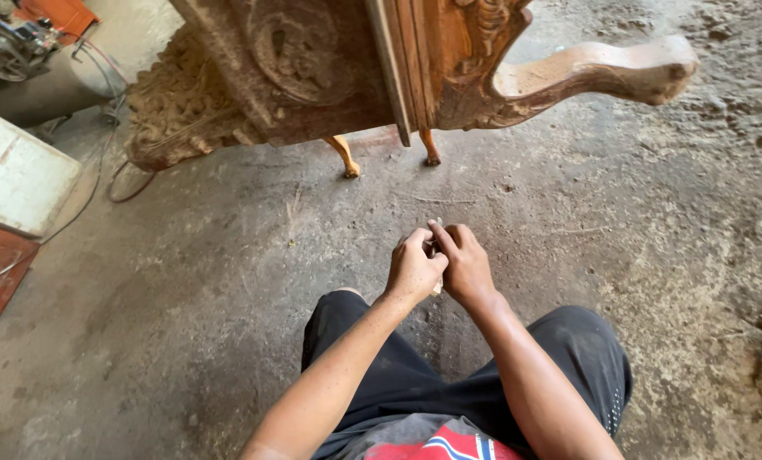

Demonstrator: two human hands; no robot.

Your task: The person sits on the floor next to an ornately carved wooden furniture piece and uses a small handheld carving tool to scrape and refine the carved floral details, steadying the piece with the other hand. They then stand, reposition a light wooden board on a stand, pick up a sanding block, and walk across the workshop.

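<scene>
Fingers around small pale scrap

No packages, labels, signs or screens show anywhere here.

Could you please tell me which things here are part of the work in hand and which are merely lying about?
In hand:
- left hand and right hand, together pinching a small pale piece, too hidden to identify
- carved wooden furniture, just ahead of the hands

Lying about:
- white slab
- cable on the concrete floor
- machine, top left
</scene>
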